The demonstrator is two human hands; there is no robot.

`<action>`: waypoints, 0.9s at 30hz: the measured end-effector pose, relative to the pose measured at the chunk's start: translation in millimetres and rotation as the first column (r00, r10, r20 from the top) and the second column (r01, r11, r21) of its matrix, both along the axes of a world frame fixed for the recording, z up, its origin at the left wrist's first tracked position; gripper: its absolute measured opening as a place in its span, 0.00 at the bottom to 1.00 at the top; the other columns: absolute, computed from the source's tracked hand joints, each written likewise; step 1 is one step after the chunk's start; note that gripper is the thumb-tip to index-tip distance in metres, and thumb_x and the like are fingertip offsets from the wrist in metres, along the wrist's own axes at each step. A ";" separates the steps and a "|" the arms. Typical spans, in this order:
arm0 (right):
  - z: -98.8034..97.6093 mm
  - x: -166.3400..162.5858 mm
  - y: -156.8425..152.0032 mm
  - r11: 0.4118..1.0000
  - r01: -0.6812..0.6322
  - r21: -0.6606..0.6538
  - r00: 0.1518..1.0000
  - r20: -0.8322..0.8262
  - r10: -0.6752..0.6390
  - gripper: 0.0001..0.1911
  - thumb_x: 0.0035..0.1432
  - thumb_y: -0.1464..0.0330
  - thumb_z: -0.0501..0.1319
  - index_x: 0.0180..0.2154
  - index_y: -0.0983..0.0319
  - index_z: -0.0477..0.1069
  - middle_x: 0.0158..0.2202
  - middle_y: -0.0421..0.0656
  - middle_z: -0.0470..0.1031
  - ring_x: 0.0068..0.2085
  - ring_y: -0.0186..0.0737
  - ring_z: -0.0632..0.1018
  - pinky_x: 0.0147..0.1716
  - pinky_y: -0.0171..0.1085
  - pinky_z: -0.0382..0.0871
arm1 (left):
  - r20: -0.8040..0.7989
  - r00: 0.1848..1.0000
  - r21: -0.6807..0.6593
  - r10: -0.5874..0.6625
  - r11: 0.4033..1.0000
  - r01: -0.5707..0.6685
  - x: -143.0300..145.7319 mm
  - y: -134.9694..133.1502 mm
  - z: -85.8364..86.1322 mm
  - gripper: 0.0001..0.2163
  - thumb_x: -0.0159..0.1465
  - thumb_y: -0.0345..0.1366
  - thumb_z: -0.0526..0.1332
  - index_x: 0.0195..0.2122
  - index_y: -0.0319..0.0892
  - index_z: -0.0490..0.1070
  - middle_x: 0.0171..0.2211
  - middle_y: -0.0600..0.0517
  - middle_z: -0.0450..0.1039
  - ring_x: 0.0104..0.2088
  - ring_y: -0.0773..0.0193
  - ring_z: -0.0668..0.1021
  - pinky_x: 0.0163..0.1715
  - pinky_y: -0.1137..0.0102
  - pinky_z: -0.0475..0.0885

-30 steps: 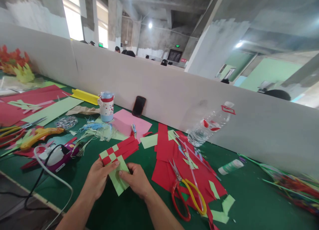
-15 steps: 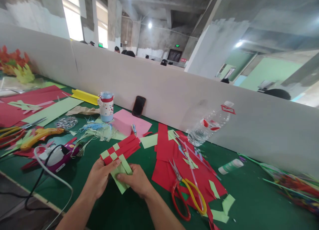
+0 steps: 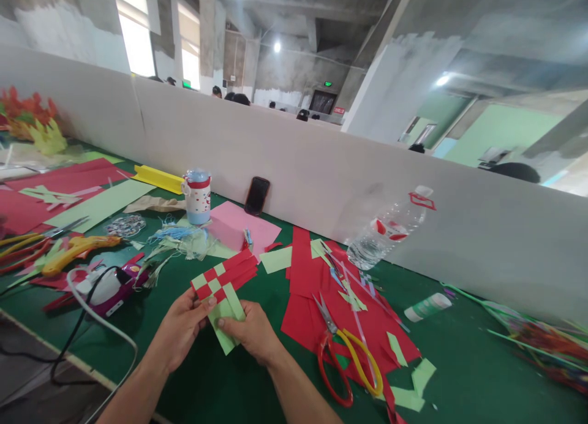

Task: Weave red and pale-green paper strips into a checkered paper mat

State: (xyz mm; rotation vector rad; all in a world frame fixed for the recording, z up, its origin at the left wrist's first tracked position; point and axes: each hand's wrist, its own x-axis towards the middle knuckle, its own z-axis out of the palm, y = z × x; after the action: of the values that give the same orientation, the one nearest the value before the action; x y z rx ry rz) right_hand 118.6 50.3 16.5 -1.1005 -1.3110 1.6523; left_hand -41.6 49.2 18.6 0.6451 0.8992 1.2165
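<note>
Between my hands is a piece of woven paper (image 3: 214,286), red strips crossed with pale green ones in a checker pattern. My left hand (image 3: 184,326) pinches its left edge, the thumb on a checkered corner. My right hand (image 3: 255,332) grips the loose pale green strips at the lower right, thumb on top and fingers behind, partly hidden. The red strip ends spread out toward the upper right. To the right of my right hand, scissors (image 3: 328,332) with one red and one yellow handle lie half open on red paper sheets (image 3: 303,314).
A phone (image 3: 257,195) leans on the white partition (image 3: 298,173). A cup (image 3: 198,197) stands beside pink paper (image 3: 234,225). A tilted water bottle (image 3: 386,231) and a glue stick (image 3: 428,307) are at right. A yellow glue gun (image 3: 78,252) and a power strip (image 3: 113,289) with cables lie left.
My left thumb has slid slightly down and left on the woven paper, uncovering another red square. My right hand keeps its grip on the green strips.
</note>
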 end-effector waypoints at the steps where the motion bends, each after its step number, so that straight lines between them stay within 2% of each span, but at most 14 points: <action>1: 0.2 0.0 -0.1 1.000 -0.003 0.002 1.000 0.000 0.003 0.20 0.44 0.55 0.71 0.33 0.66 0.78 0.24 0.37 0.70 0.25 0.31 0.64 0.26 0.31 0.59 | 0.001 1.000 -0.001 0.002 1.000 -0.002 0.2 0.6 -0.1 0.26 0.50 0.38 0.75 0.49 0.40 0.71 0.40 0.45 0.82 0.43 0.49 0.82 0.41 0.62 0.77; 6: 1.2 -0.6 -0.1 1.000 0.005 0.012 1.000 0.001 -0.005 0.18 0.45 0.57 0.71 0.32 0.65 0.77 0.23 0.36 0.68 0.24 0.31 0.62 0.25 0.31 0.58 | 0.001 1.000 -0.001 0.010 1.000 -0.010 1.8 3.3 0.3 0.25 0.51 0.40 0.74 0.48 0.39 0.71 0.41 0.45 0.82 0.44 0.50 0.82 0.41 0.63 0.77; 11: 1.5 -2.1 -0.3 0.999 0.025 0.034 1.000 0.012 -0.026 0.14 0.46 0.61 0.69 0.30 0.66 0.77 0.24 0.37 0.68 0.26 0.32 0.64 0.26 0.31 0.59 | -0.009 1.000 -0.012 -0.028 1.000 0.027 -0.3 -0.4 1.6 0.28 0.49 0.39 0.76 0.50 0.40 0.71 0.42 0.44 0.82 0.42 0.50 0.83 0.39 0.64 0.77; 20: -1.1 -2.1 -0.1 1.000 -0.008 0.028 1.000 0.013 0.008 0.17 0.46 0.61 0.69 0.35 0.67 0.78 0.26 0.39 0.70 0.28 0.34 0.66 0.29 0.32 0.62 | -0.003 1.000 -0.061 -0.001 0.998 0.001 -3.1 -3.1 -2.6 0.27 0.49 0.39 0.76 0.50 0.41 0.72 0.42 0.46 0.82 0.41 0.52 0.83 0.40 0.63 0.78; 27: 3.5 -3.3 -2.4 1.000 -0.006 0.014 0.999 0.039 0.006 0.15 0.45 0.61 0.68 0.31 0.67 0.76 0.24 0.38 0.67 0.26 0.32 0.64 0.26 0.32 0.60 | 0.030 0.999 -0.078 0.035 0.996 -0.032 -2.0 -4.0 -0.5 0.26 0.49 0.40 0.76 0.47 0.38 0.74 0.41 0.44 0.82 0.40 0.52 0.83 0.38 0.65 0.78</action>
State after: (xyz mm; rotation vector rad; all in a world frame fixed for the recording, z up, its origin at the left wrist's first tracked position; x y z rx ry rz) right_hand 115.3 47.9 20.0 -1.1264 -1.3505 1.6308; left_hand -43.7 45.2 18.1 0.5496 0.9292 1.2127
